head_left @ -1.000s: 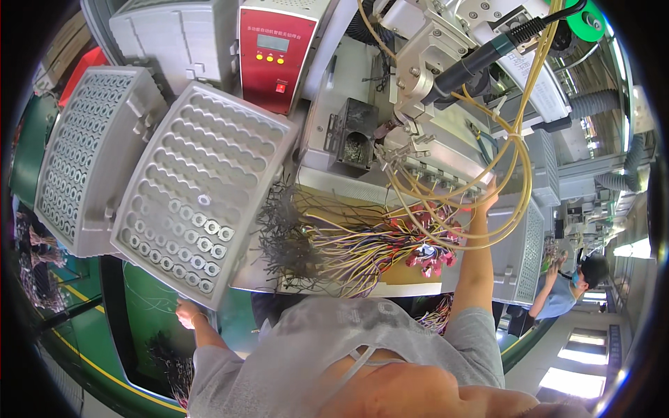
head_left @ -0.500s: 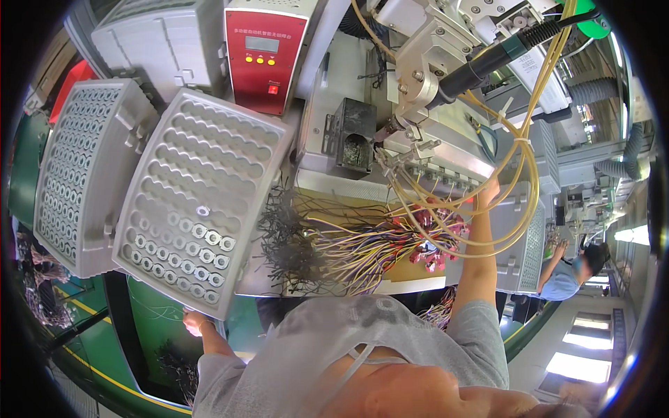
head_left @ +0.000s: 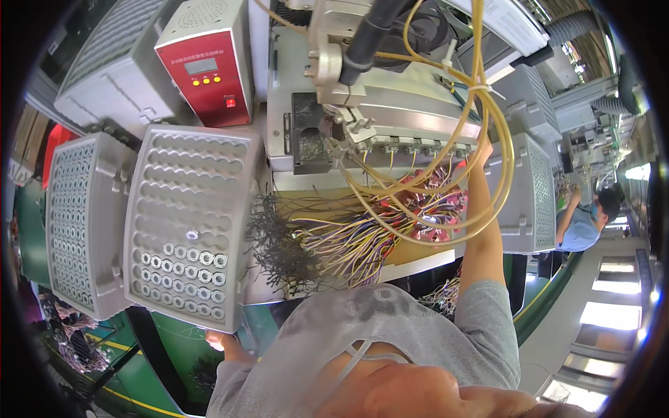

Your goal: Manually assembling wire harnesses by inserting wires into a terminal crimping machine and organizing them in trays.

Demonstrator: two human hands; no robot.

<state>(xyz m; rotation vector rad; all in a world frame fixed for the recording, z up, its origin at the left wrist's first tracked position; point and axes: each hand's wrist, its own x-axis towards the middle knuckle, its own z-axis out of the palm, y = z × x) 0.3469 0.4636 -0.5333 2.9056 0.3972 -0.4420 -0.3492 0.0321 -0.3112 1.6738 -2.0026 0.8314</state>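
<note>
At the right end of the metal bar [head_left: 418, 127], the right hand [head_left: 482, 151] is positioned close against it; yellow tubes [head_left: 507, 174] partly cover the fingers, so grip cannot be confirmed. The bar's long axis runs left to right, extending leftward from this hand, with small clamps [head_left: 417, 145] along its front. The wires [head_left: 341, 244] lie in front of the bar. The left hand [head_left: 214, 340], well apart and farther from the bar, is just below the tray's [head_left: 134, 230] near edge; its closure cannot be determined.

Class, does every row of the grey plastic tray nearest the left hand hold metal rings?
No, the grey plastic tray shows bare upper rows.
</note>
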